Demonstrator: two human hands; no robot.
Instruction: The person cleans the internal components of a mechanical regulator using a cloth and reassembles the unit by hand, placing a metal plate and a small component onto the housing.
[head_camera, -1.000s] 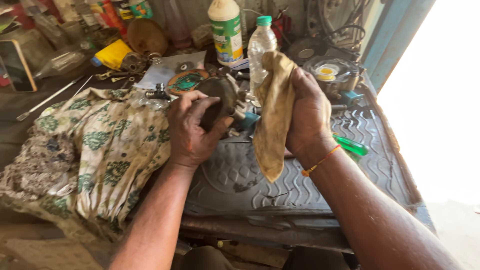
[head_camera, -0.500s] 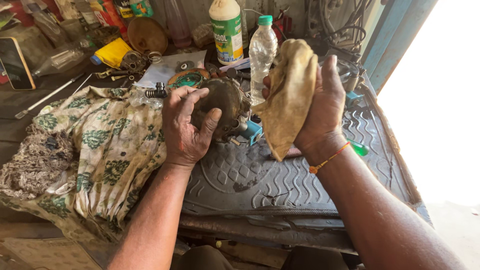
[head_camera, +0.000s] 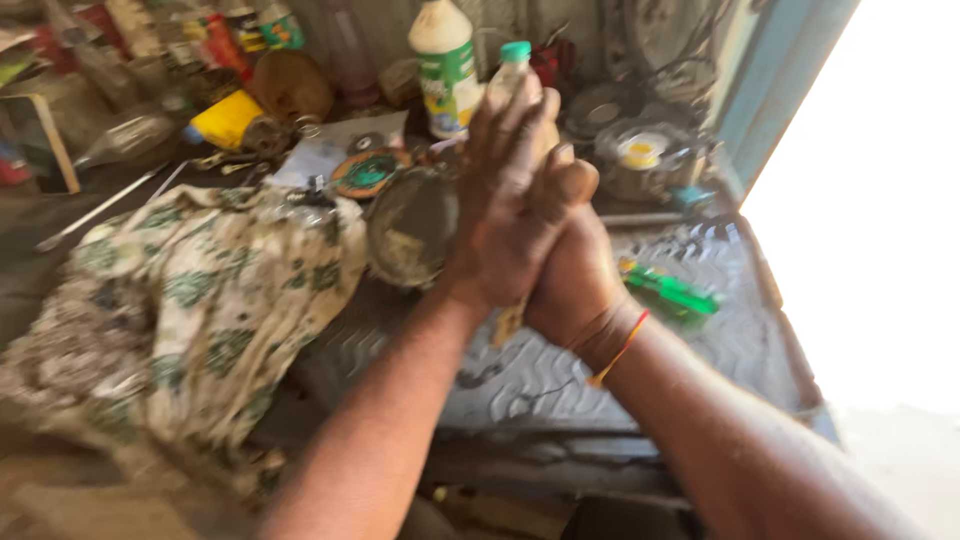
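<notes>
Pressing together, the left hand (head_camera: 505, 205) and right hand (head_camera: 570, 270) sandwiched a tan rag (head_camera: 508, 322), fingers closed over it, only a corner hanging below. The blurred rag looked soft, light, easily bunched anywhere. Left of the hands a round, greasy metal part (head_camera: 410, 228) rested, seemingly heavy and slippery; beyond it lay floral cloth (head_camera: 200, 300). A ribbed rubber mat (head_camera: 560, 380) below offered open room.

Blue door frame (head_camera: 775, 75), glaring daylight.
</notes>
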